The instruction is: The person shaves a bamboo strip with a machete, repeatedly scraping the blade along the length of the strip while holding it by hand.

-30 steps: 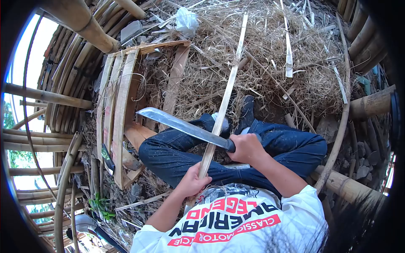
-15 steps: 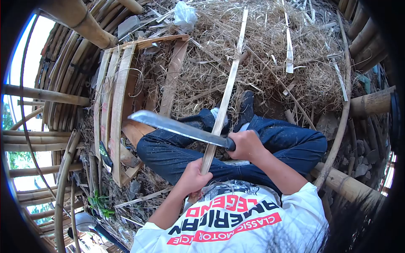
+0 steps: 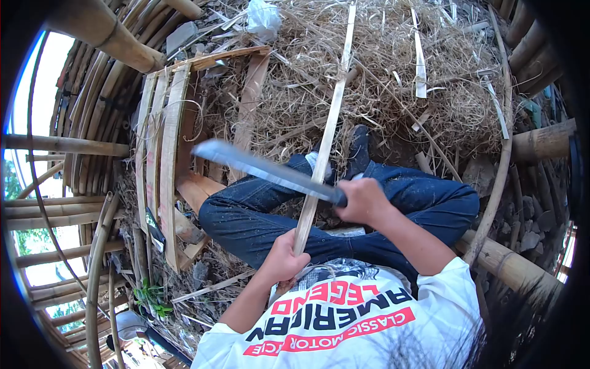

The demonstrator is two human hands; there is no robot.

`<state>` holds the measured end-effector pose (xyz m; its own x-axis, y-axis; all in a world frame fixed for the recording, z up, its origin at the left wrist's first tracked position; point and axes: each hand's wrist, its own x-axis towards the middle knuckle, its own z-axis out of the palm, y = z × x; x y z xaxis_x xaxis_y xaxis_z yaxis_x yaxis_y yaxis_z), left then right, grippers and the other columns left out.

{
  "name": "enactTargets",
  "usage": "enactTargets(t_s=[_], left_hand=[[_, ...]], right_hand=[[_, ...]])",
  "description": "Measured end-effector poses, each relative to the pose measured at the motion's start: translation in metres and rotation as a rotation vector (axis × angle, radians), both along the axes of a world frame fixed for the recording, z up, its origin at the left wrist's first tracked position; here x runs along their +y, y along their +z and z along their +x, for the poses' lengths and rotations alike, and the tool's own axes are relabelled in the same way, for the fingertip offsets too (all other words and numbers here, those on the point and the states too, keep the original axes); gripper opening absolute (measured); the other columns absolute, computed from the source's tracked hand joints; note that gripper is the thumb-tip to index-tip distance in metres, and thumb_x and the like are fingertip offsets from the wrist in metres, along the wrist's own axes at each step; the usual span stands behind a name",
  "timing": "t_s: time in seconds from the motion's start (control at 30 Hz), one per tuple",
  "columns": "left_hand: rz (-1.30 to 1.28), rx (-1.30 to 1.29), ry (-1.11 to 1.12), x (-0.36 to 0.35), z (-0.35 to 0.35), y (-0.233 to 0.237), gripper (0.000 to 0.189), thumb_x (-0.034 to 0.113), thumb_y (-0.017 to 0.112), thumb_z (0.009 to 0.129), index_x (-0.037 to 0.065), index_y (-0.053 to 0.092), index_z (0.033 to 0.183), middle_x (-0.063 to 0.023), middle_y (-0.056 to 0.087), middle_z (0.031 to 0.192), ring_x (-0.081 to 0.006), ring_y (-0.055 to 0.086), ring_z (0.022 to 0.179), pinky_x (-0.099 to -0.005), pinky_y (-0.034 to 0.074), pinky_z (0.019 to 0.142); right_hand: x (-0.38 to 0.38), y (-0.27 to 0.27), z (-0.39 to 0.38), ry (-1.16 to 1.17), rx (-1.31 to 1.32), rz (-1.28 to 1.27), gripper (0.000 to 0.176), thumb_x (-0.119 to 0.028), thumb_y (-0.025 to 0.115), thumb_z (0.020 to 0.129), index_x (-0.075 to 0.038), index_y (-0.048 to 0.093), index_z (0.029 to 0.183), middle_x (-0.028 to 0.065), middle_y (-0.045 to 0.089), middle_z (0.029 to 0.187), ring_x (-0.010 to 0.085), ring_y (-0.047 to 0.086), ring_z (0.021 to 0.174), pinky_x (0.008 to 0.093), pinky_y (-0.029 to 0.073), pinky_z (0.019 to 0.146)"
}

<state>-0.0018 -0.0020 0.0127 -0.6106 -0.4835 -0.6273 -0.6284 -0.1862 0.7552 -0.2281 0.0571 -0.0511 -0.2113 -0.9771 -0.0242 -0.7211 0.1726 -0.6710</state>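
Observation:
A long pale bamboo strip [image 3: 332, 115] runs from my lap out over the pile of shavings. My left hand [image 3: 284, 258] is closed around its near end, close to my shirt. In my right hand [image 3: 364, 202] is the dark handle of a machete [image 3: 261, 171]. Its broad blade points left and lies across the strip, slightly blurred by motion. The blade crosses the strip a little beyond my left hand, above my folded legs in blue jeans [image 3: 258, 218].
Curly bamboo shavings [image 3: 393, 80] cover the ground ahead. On the left stands a wooden crate [image 3: 175, 132] with a phone [image 3: 155, 229] against its slats. A clear plastic bag [image 3: 263, 21] lies at the back. Bamboo poles [image 3: 67, 144] form the wall; another pole [image 3: 516, 264] lies right.
The machete and my right hand have moved slightly away from my body and to the right along the strip. My left hand keeps its place on the strip's end.

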Motion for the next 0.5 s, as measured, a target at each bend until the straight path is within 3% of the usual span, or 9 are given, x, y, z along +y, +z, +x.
enactTargets(t_s=[0.07,0.17,0.33,0.4,0.5], left_hand=[[-0.042,0.010,-0.013,0.002,-0.001,-0.001,0.038,0.003,0.055,0.066,-0.005,0.055,0.103,-0.0042,0.055,0.074,-0.0122,0.049,0.067,-0.0275,0.044,0.062],[-0.104,0.053,0.007,0.005,0.009,-0.013,0.034,0.003,0.056,0.066,-0.004,0.054,0.099,-0.0022,0.051,0.070,-0.0109,0.047,0.064,-0.0271,0.041,0.058],[-0.049,0.057,0.021,0.004,0.000,-0.003,0.026,0.000,0.057,0.064,0.000,0.050,0.089,0.0004,0.048,0.068,-0.0094,0.044,0.061,-0.0260,0.038,0.055],[-0.004,0.038,0.029,0.002,0.000,-0.006,0.026,0.000,0.057,0.064,0.000,0.051,0.089,0.0006,0.047,0.068,-0.0089,0.044,0.060,-0.0254,0.038,0.054],[0.009,0.066,0.053,0.004,-0.006,-0.002,0.028,-0.001,0.056,0.064,0.000,0.051,0.092,0.0015,0.046,0.067,-0.0075,0.043,0.060,-0.0241,0.036,0.053]], right_hand=[[0.001,0.004,0.007,0.159,-0.010,0.047,0.023,-0.027,0.068,0.063,-0.008,0.060,0.072,0.0150,0.064,0.067,0.0345,0.065,0.067,0.0436,0.052,0.064],[-0.004,-0.015,-0.001,0.133,0.035,-0.011,0.023,-0.028,0.071,0.060,-0.010,0.060,0.068,0.0127,0.063,0.064,0.0333,0.064,0.063,0.0443,0.051,0.061],[-0.014,-0.022,-0.021,-0.146,-0.031,0.018,0.023,-0.028,0.072,0.063,-0.009,0.060,0.067,0.0152,0.061,0.062,0.0354,0.064,0.065,0.0446,0.051,0.061],[-0.006,-0.011,-0.012,-0.088,-0.040,0.070,0.023,-0.029,0.068,0.065,-0.008,0.062,0.073,0.0161,0.064,0.068,0.0358,0.065,0.069,0.0464,0.052,0.067],[0.001,-0.007,-0.001,0.045,-0.028,0.004,0.021,-0.026,0.070,0.063,-0.009,0.059,0.067,0.0150,0.062,0.063,0.0360,0.063,0.064,0.0451,0.051,0.062]])
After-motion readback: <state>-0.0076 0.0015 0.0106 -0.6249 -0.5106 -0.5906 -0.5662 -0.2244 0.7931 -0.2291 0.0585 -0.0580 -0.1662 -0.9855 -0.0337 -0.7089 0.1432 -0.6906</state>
